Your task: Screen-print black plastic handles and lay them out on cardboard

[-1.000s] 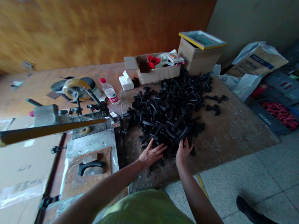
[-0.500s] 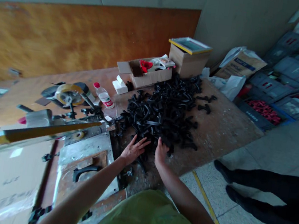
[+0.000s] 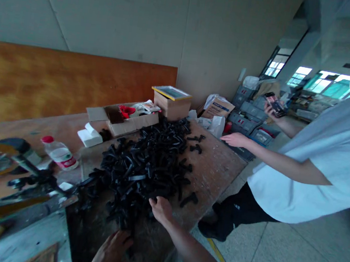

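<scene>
A large heap of black curved handle-like parts covers the middle of the worktable. My left hand is at the heap's near edge, its fingers apart and slightly bent beside a dark part. Against the heap's near right side rests my right hand, fingers loosely bent and partly hidden among the black parts. I see nothing lifted in either hand. A single black part lies to the right of my right hand, and a few more are scattered farther back.
A co-worker stands at the right holding a phone, the other hand over the table's edge. An open carton, a closed box, a bottle and metal equipment surround the heap. Grey crates are stacked behind.
My view has swung up and right, bringing the co-worker's upper body into sight. My left hand has drawn back toward me from the heap; my right hand stays at its near side.
</scene>
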A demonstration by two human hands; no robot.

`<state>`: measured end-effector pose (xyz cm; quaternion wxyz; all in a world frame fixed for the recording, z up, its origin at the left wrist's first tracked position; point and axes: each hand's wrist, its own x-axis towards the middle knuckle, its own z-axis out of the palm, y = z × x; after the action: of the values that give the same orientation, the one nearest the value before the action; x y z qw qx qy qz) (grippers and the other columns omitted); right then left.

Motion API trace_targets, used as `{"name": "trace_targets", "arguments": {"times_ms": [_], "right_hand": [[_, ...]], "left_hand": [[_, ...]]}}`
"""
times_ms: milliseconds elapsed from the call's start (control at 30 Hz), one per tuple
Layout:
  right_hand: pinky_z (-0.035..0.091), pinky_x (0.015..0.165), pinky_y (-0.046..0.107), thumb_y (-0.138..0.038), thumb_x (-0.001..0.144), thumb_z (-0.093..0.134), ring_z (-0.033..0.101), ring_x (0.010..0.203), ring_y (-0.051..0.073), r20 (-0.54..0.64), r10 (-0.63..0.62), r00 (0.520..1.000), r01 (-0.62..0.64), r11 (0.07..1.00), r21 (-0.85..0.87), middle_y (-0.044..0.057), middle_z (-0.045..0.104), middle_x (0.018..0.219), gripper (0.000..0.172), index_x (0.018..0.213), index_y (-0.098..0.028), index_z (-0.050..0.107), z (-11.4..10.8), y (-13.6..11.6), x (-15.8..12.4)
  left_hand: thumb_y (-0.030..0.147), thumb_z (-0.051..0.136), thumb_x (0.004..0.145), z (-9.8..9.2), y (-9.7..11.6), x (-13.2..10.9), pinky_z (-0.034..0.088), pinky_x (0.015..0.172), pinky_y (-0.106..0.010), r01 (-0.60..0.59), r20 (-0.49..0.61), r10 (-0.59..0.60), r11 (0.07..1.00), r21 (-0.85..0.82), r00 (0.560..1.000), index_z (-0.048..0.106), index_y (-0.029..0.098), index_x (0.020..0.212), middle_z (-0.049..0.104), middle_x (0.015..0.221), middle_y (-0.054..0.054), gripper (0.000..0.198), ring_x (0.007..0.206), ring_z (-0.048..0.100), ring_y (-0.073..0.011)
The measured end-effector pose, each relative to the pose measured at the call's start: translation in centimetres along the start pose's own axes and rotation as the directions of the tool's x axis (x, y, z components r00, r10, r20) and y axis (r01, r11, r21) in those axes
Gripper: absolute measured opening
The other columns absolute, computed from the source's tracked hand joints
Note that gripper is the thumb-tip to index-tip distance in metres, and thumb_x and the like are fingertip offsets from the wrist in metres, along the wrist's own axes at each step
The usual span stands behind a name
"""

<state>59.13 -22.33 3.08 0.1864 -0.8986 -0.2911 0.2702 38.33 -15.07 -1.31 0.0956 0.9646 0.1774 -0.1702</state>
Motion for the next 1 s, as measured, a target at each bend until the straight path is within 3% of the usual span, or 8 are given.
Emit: {"name": "trace_targets", "arguments": {"times_ms": [133,300,467,800,1000], "right_hand": [[0.054,0.085,0.037,-0.037,0.091,0.053,0.071,0.1,0.027,-0.046,-0.103,0.994,0.091,0.971,-0.222,0.013,0.075,0.105,0.032,0.106,-0.019,0.073,-1.0,-0.8,0.3],[0.056,0.081,0.037,-0.024,0.082,0.058,0.072,0.097,0.029,0.023,-0.266,0.964,0.254,0.886,-0.388,0.016,0.076,0.099,0.027,0.101,-0.017,0.076,-2.2,-3.3,0.6],[0.055,0.08,0.036,-0.016,0.077,0.057,0.072,0.096,0.028,0.064,-0.364,0.929,0.353,0.824,-0.444,0.015,0.076,0.097,0.03,0.101,-0.017,0.075,-2.9,-4.8,-0.1],[0.05,0.08,0.033,-0.012,0.083,0.049,0.071,0.097,0.025,0.028,-0.464,0.886,0.426,0.787,-0.447,0.011,0.075,0.102,0.033,0.107,-0.02,0.07,-4.1,-5.4,-1.5],[0.048,0.078,0.032,-0.007,0.085,0.044,0.067,0.097,0.024,-0.003,-0.486,0.874,0.411,0.743,-0.528,0.014,0.07,0.106,0.038,0.113,-0.019,0.066,-5.4,-6.9,-1.4]], "left_hand": [[0.012,0.055,0.078,1.4,-0.4,1.8,0.033,0.115,-0.042,-0.041,-0.02,0.042,0.999,0.014,0.999,0.071,0.031,0.117,0.055,0.145,-0.005,0.046,0.138,0.045,-0.0251],[0.007,0.042,0.085,0.3,-0.9,2.9,0.035,0.113,-0.041,-0.017,-0.021,0.017,1.0,0.003,1.0,0.072,0.028,0.111,0.058,0.141,-0.006,0.045,0.137,0.047,-0.0216],[0.005,0.041,0.086,-0.8,-0.4,2.8,0.039,0.106,-0.039,0.014,-0.022,-0.014,1.0,-0.003,1.0,0.073,0.024,0.104,0.06,0.136,-0.008,0.042,0.131,0.051,-0.0212],[0.017,0.047,0.092,0.4,-0.2,2.2,0.039,0.103,-0.04,0.009,-0.131,-0.013,0.999,-0.031,0.991,0.072,0.022,0.104,0.066,0.118,-0.011,0.028,0.118,0.056,-0.0234],[0.021,0.051,0.092,-2.0,1.2,0.1,0.043,0.101,-0.041,0.018,-0.176,-0.035,0.995,-0.102,0.984,0.072,0.021,0.1,0.067,0.117,-0.01,0.023,0.118,0.056,-0.0251]]}}
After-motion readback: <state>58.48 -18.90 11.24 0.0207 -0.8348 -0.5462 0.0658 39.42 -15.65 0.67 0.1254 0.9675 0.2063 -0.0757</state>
